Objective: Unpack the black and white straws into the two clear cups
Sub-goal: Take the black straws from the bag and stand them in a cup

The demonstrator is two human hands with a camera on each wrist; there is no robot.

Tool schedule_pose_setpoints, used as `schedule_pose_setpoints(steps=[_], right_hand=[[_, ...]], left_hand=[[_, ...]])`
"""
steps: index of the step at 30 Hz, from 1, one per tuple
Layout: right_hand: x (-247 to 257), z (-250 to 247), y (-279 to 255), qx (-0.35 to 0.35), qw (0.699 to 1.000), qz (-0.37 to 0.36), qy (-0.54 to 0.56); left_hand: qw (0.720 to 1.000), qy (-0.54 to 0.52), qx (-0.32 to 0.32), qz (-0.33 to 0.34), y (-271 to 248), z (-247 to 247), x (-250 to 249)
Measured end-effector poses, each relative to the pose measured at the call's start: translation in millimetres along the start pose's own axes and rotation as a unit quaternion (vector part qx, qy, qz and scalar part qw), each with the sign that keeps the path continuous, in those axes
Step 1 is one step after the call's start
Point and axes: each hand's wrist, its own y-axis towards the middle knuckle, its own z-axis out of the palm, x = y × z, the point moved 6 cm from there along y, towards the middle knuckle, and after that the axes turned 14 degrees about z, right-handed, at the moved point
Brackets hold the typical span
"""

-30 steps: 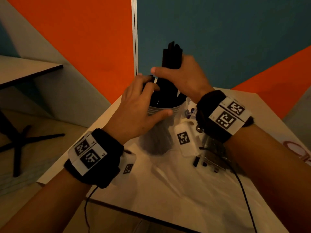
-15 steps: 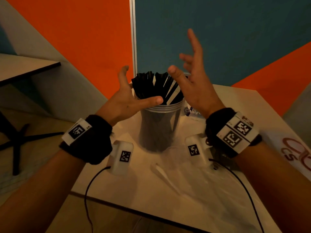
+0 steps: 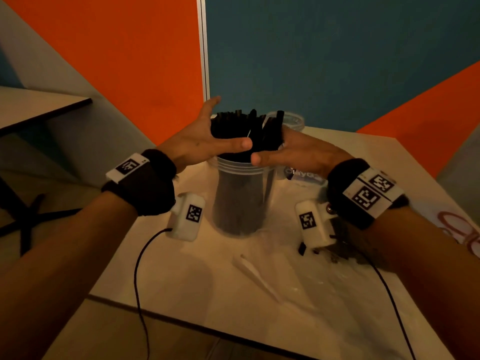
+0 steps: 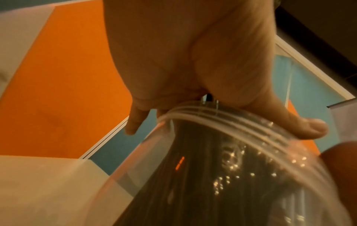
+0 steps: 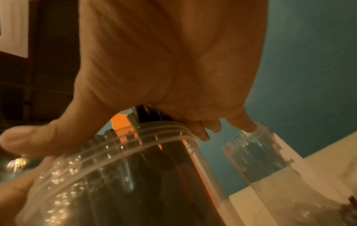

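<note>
A clear cup (image 3: 241,198) stands mid-table, packed with black straws (image 3: 244,128); one white straw shows among them. My left hand (image 3: 207,141) is open at the left of the straw tops, its thumb stretched across their front. My right hand (image 3: 296,152) is open against their right side, thumb pointing left just above the rim. In the left wrist view the palm (image 4: 193,61) lies over the cup's rim (image 4: 222,119). In the right wrist view the palm (image 5: 164,68) sits against the straws (image 5: 146,113). A second clear cup (image 3: 288,120) (image 5: 260,152) stands behind, its inside hard to see.
Crumpled clear plastic wrapping (image 3: 298,276) lies on the pale table (image 3: 181,276) in front of the cup. A labelled packet (image 3: 301,175) lies under my right hand. Orange and teal wall panels (image 3: 337,61) close off the back. Another table (image 3: 39,105) stands at the left.
A second ago my right hand gripped the straw bunch above the cup. It let go, both hands rose and spread, and now they have come down against the straw tops from either side.
</note>
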Motion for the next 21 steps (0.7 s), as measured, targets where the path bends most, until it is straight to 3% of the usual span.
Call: schedule_pose_setpoints(steps=[4, 13, 21], right_hand=[[13.8, -4.5, 12.4, -0.017, 0.997, -0.012, -0.07], [32.5, 6.1, 25.7, -0.092, 0.993, -0.074, -0.03], [39.9, 0.0, 21.8, -0.155, 0.981, -0.111, 0.039]], left_hand=[[1.0, 0.022, -0.009, 0.02, 6.4, 1.5, -5.4], [0.993, 0.014, -0.094, 0.069, 13.9, 7.2, -14.4], [0.976, -0.058, -0.162, 0.136, 9.4, 3.0, -31.4]])
